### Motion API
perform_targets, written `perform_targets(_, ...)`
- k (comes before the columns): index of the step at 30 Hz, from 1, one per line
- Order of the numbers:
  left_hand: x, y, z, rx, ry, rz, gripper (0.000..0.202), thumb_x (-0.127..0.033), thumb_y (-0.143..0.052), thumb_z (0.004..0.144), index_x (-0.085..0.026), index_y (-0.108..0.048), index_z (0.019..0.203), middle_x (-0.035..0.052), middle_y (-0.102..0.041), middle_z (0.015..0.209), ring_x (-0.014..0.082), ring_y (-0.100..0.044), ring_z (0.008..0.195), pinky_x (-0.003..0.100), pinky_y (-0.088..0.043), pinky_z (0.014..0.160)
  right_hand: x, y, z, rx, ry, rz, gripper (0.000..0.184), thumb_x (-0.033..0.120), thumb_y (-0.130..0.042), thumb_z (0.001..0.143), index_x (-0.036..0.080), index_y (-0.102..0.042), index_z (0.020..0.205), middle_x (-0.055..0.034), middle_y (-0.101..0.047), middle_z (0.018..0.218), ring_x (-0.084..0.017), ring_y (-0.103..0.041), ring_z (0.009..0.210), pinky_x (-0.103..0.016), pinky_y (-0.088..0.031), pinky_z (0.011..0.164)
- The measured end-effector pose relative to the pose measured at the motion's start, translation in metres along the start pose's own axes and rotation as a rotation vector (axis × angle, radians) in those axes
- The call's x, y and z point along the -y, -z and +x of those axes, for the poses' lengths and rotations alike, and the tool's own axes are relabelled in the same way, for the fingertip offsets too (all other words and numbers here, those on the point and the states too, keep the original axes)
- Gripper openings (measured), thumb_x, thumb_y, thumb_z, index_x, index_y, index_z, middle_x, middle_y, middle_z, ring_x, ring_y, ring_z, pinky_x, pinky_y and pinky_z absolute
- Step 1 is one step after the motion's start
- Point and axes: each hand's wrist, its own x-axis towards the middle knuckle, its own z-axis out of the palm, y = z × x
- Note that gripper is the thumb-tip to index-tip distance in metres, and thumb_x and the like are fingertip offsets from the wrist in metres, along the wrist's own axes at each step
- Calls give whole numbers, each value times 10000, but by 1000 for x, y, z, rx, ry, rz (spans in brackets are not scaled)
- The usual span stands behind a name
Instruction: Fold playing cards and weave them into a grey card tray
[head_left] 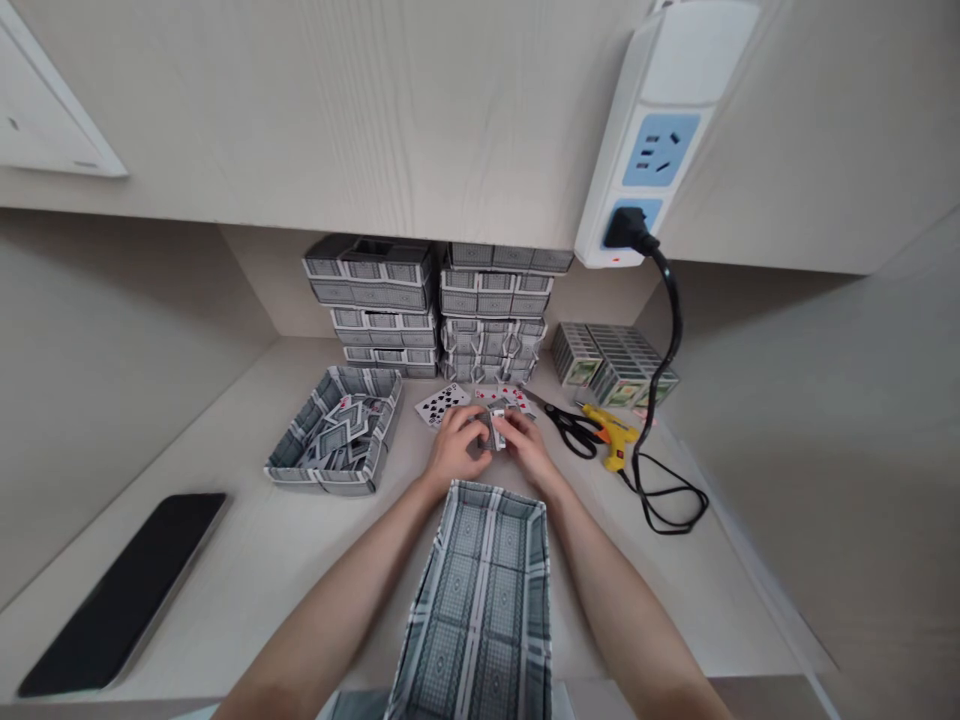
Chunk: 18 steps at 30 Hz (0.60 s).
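My left hand and my right hand meet over the middle of the desk, fingers closed round a small grey-and-white playing card, which looks folded. Fingers hide part of it. Just beyond the hands, face-up playing cards lie on the desk. Between my forearms, nearest to me, stands a long open box made of grey patterned playing cards; its inside shows only card backs. Left of my hands, a shallower card box holds a loose heap of folded cards.
Stacked card boxes stand against the back wall, beside packs of cards. Black-handled scissors and a yellow glue gun lie right of my hands. The gun's black cord rises towards a power strip. A black tablet-like slab lies left.
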Motion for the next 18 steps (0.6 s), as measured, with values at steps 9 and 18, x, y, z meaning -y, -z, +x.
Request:
perform_targets(9, -3, 1, 1, 16, -7, -25, 144, -120, -579, 556, -209, -542, 663, 47, -512, 1024, 245, -395, 987, 387, -332, 864, 4, -2, -4, 17, 56, -146, 182, 277, -632, 646, 182, -591, 795, 25, -575, 685, -103, -490, 613, -209, -354, 544)
perform_targets(18, -6, 4, 2, 45, -49, -1, 109, -140, -569, 585, -218, -552, 660, 41, -531, 1057, 252, -366, 1050, 422, -299, 903, 10, -5, -10, 138, -109, 200, 206, 265, -641, 647, 204, -570, 829, 16, -594, 784, -116, -546, 718, -258, -422, 682)
